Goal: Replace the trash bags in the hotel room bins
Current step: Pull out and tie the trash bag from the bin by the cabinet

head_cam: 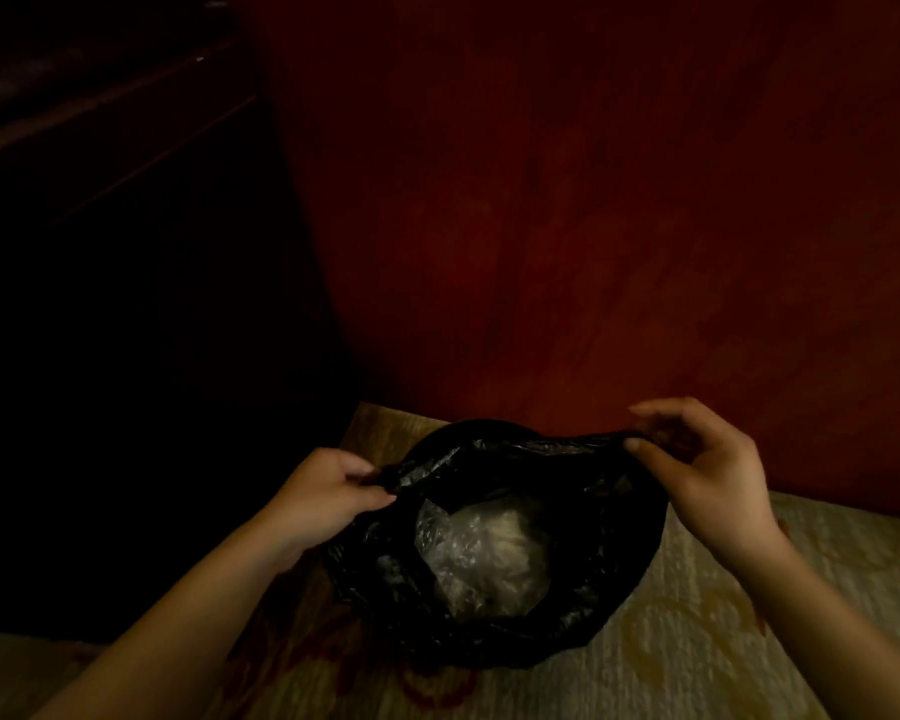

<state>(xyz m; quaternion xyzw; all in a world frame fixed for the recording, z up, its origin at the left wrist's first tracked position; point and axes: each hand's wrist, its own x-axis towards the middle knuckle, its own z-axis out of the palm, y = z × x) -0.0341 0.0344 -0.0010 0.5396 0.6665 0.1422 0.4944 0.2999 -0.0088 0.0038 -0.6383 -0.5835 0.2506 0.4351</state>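
Both hands apart, left hand (328, 491) and right hand (707, 470) fingers pinching the black trash bag (583, 595) rim.

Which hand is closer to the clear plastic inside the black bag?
Left. Left hand pinches the bag rim just beside the plastic; right hand pinches the opposite rim, farther off.

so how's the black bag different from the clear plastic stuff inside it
The black trash bag is opaque and dark; the clear crumpled plastic is see-through and pale. The bag is far larger and encloses the plastic, which lies at its bottom. The left hand and right hand pinch the bag's rim on opposite sides, pulling its mouth open; neither touches the clear plastic. Both are thin, crinkled, shiny film.
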